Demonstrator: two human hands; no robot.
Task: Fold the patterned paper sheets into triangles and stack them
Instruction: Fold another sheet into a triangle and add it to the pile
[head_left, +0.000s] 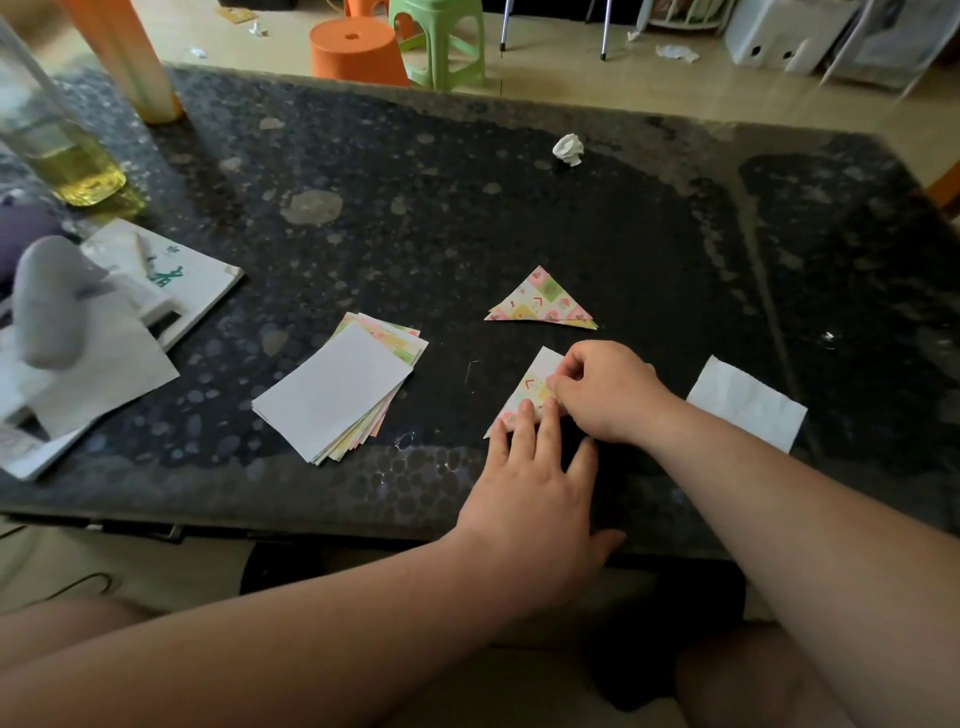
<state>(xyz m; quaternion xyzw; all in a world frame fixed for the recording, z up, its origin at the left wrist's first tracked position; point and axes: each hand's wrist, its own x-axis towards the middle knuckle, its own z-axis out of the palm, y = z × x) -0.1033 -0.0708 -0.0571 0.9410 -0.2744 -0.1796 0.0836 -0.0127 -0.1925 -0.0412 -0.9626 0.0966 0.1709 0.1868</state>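
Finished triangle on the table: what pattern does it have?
Triangle: pastel pink, yellow and green squares; head view.

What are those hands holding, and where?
The right hand pinches the patterned sheet at its right edge; the left hand presses its near edge with straight fingers.

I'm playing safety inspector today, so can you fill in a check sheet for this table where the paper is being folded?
Surface: dark speckled table with pale smudges.
Job's things: stack of sheets, white side up; folded triangles beyond the hands; one sheet half folded.
Clutter: paper ball, white napkin, bottle with yellow liquid, booklets at the left.
Hands: left hand presses the sheet flat; right hand pinches its folded part.
Cables: maybe a thin cord on the floor; hard to tell.
Surroundings: orange stool, green stool, paper scraps on the floor.
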